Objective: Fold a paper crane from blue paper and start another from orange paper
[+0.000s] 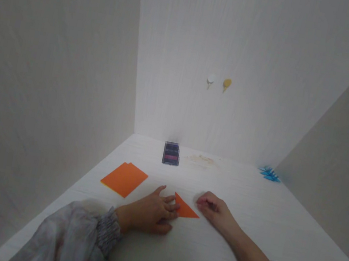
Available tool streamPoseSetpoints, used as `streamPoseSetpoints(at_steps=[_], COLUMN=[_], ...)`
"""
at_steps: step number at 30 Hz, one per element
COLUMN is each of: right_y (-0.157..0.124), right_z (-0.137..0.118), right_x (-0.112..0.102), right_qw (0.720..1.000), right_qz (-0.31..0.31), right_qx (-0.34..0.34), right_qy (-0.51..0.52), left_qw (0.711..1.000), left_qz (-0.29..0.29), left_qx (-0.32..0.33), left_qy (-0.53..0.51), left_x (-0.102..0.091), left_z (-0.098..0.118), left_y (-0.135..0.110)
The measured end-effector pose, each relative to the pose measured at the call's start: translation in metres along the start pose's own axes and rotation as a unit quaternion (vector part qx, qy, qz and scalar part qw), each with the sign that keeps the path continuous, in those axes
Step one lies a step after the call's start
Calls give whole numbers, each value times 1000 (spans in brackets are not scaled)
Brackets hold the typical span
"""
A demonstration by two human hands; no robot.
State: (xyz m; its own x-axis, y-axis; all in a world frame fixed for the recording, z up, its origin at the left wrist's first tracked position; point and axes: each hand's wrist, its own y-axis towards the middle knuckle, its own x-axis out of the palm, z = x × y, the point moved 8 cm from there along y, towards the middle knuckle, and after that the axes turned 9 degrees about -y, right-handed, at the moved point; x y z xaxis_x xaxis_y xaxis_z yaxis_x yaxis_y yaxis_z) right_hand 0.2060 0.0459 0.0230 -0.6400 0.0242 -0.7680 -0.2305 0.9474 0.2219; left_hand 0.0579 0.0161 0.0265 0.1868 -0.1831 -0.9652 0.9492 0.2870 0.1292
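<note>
My left hand (156, 211) lies spread on the white table, its fingertips pressing on the left part of an orange paper triangle (186, 209). That paper looks folded and flat, with one corner pointing right; its left part is hidden under my fingers. To the right of the triangle, apart from it, my right hand (211, 205) is loosely curled with fingers closed, and nothing shows in it. Left of my left hand rests a small stack of orange square paper (124, 179), slightly misaligned, with a yellow edge showing beneath.
A dark pixelated object (171, 154) stands at the back of the table (232, 185). Several blue folded paper pieces (270, 173) sit in the far right corner. Two hooks, one white (211, 80) and one yellow (227, 83), are on the back wall. Walls enclose both sides.
</note>
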Motion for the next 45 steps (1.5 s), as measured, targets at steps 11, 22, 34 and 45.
streamPoseSetpoints(at_steps=[11, 22, 34, 45], right_y=[-14, -17, -16, -7], right_z=[-60, -50, -16, -58], right_x=[27, 15, -5, 26], right_qw=[957, 953, 973, 965], right_qz=[-89, -147, -109, -116], right_qx=[-205, -209, -171, -223], right_qy=[-185, -163, -107, -77], left_qw=[1000, 1000, 1000, 999], left_qz=[15, 8, 6, 33], left_qx=[20, 3, 4, 7], left_qy=[-4, -1, 2, -2], left_x=[-7, -3, -1, -9], left_z=[3, 2, -1, 5], left_y=[3, 1, -1, -1])
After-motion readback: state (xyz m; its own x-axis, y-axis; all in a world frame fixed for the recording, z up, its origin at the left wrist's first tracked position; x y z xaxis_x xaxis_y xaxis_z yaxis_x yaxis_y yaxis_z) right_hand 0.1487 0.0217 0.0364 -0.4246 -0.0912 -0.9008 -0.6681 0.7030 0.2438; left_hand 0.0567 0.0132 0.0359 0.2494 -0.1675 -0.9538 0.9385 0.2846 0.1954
